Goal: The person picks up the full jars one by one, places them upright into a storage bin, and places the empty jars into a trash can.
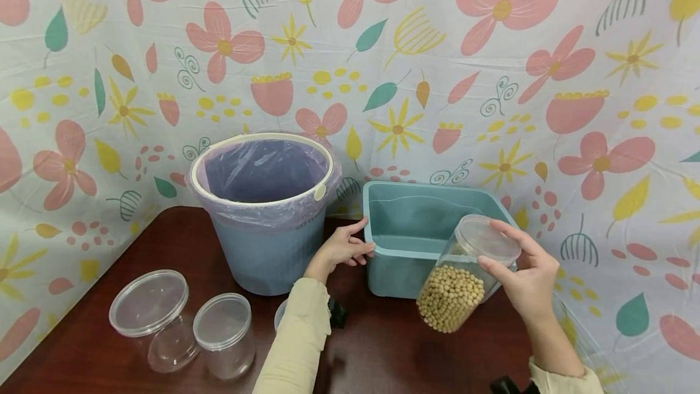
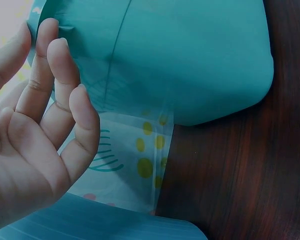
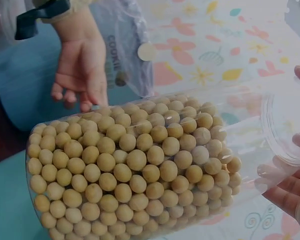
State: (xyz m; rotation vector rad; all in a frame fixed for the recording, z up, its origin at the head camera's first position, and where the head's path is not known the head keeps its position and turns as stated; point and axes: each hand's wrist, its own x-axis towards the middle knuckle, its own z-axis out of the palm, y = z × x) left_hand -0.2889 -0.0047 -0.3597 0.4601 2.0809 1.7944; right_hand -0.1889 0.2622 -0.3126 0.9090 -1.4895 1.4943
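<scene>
A clear plastic jar (image 1: 451, 298), partly filled with small tan balls (image 3: 135, 160), tilts in front of the teal bin (image 1: 407, 271). My right hand (image 1: 527, 272) grips it by the translucent lid (image 1: 488, 239), thumb on the near side and fingers on the far side. At the bin's front left corner, my left hand (image 1: 340, 249) holds the rim (image 2: 34, 22) between thumb and fingertips. The left wrist view shows its palm facing the camera, with the lower fingers loosely bent beside the bin's wall.
A blue trash can (image 1: 268, 254) with a purple liner bag (image 1: 257, 211) stands left of the bin. Clear lidded jars (image 1: 223, 333) sit at the table's front left, one partly behind my left sleeve (image 1: 295, 345). A floral curtain (image 1: 350, 78) hangs behind the dark wooden table (image 1: 394, 345).
</scene>
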